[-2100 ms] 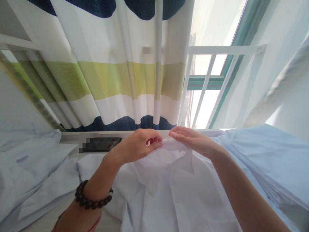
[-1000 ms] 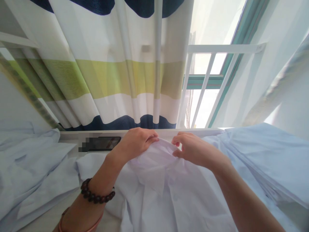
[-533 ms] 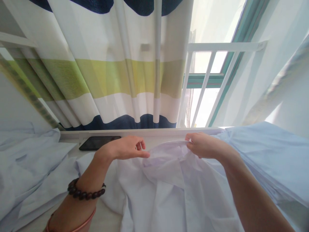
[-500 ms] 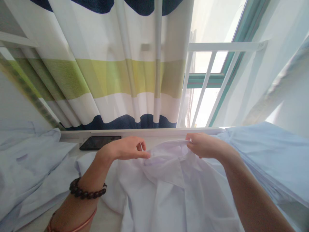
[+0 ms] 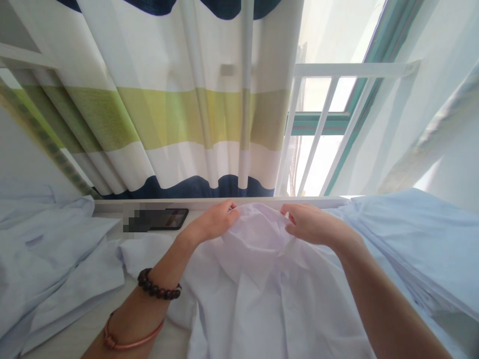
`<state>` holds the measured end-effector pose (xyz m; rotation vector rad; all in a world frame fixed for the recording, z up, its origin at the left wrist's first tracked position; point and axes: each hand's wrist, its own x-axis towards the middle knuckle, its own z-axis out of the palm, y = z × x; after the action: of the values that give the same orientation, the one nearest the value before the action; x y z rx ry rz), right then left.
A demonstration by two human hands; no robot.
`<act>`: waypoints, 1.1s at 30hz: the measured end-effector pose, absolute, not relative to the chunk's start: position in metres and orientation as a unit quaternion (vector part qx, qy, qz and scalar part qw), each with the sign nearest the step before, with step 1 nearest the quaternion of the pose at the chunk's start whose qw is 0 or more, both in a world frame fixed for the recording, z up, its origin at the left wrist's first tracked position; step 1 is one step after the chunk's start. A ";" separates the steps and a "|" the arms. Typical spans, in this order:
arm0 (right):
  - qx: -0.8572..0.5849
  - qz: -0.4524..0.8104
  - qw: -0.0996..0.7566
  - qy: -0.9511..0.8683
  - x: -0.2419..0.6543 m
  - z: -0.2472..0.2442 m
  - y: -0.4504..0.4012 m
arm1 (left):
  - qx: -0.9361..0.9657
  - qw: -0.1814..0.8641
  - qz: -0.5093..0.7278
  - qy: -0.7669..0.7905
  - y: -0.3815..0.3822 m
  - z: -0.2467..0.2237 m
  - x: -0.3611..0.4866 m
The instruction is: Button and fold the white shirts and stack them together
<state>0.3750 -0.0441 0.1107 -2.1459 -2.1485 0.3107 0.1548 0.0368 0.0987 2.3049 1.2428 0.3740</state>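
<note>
A white shirt (image 5: 258, 279) lies spread in front of me, its collar end near the white ledge. My left hand (image 5: 217, 219) pinches the left side of the collar between thumb and fingers. At the collar's right side, my right hand (image 5: 309, 223) is closed on the fabric with its thumb and fingertips. The collar cloth bulges up between both hands. Dark beads and a reddish band circle my left wrist and forearm.
A black phone (image 5: 170, 218) lies left of my left hand. Crumpled white cloth (image 5: 56, 249) is at the left, folded light-blue cloth (image 5: 419, 234) at the right. Behind the ledge (image 5: 262, 200) stand a striped curtain (image 5: 164, 119) and white rails (image 5: 352, 70).
My left hand has moved up and right and taken hold of the collar's left side. My right hand has shifted slightly left, still on the cloth. The collar looks more raised.
</note>
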 end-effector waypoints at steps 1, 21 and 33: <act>-0.706 0.098 0.056 -0.699 0.374 0.111 -0.043 | 0.841 0.258 0.141 0.454 0.036 0.098 0.156; -0.730 0.100 0.096 -0.669 0.380 0.126 -0.053 | 0.809 0.341 0.127 0.463 0.046 0.116 0.124; -0.716 0.110 0.055 -0.687 0.401 0.110 -0.042 | 0.627 0.714 0.205 0.234 0.054 0.080 0.124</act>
<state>0.4008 -0.0420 0.1096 -2.1748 -2.0844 0.3328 0.1237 0.0544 0.0802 1.3900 0.5175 0.4532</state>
